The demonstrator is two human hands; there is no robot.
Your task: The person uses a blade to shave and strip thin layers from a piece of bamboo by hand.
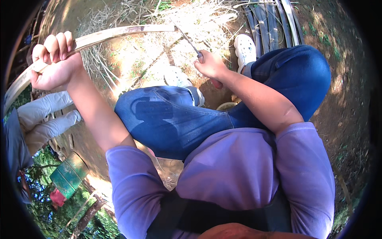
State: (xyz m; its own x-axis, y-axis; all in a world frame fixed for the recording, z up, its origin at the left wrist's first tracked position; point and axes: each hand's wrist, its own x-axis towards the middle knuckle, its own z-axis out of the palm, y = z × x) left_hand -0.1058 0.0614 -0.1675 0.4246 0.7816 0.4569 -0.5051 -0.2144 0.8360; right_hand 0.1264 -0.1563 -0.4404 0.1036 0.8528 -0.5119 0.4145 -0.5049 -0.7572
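My left hand (59,59) is raised at the upper left, its fingers wrapped round a long, pale, curved bamboo strip (119,32). The strip runs from the left rim, through the hand, to an end near the top middle. In front of my knees, my right hand (211,65) is closed on a knife (188,40) with a thin dark blade; a bit of red handle shows below the fist. The blade slants up and left, and its upper part meets the strip's far end in this view. Whether the edge touches the strip I cannot tell.
Pale shavings (209,26) cover the ground ahead. Long dark slats (266,24) lie at the upper right, beside my white shoe (245,49). Another person in pale trousers (49,107) stands close on the left. Behind that person are a green drum (69,175) and a red cloth (58,197).
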